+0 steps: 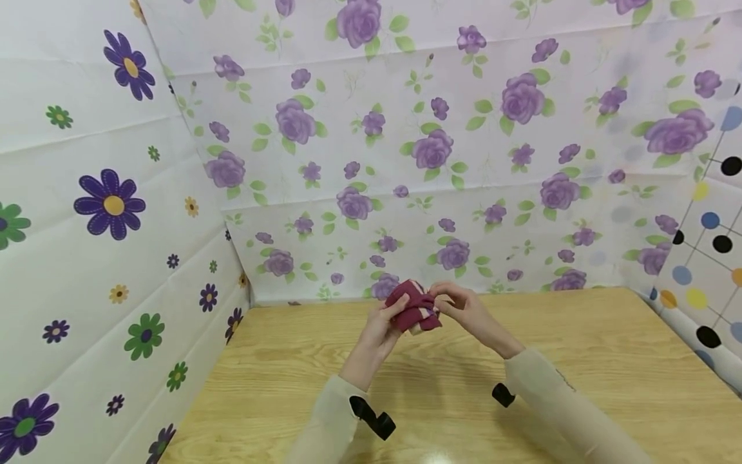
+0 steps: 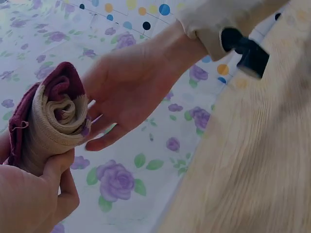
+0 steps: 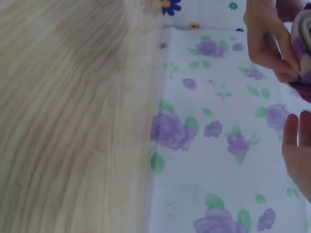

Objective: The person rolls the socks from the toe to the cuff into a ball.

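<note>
A rolled bundle of maroon and cream knitted socks (image 1: 413,314) is held up over the far part of the table. My left hand (image 1: 382,328) grips it from the left, thumb across the near side. From the right, my right hand (image 1: 466,314) pinches the bundle's edge between thumb and index finger. The left wrist view shows the cream spiral end of the socks (image 2: 58,114) and a loose thread; the right hand's (image 2: 131,80) fingertips are partly hidden behind it. In the right wrist view, two fingertips of the right hand (image 3: 297,150) are stretched out below the bundle.
A light wooden table (image 1: 278,386) lies under both hands. Behind it hangs a white sheet with purple roses (image 1: 353,203). A flower-print sheet (image 1: 113,206) walls the left side, a dotted one (image 1: 710,277) the right. Black straps (image 1: 371,417) hang from the sleeves.
</note>
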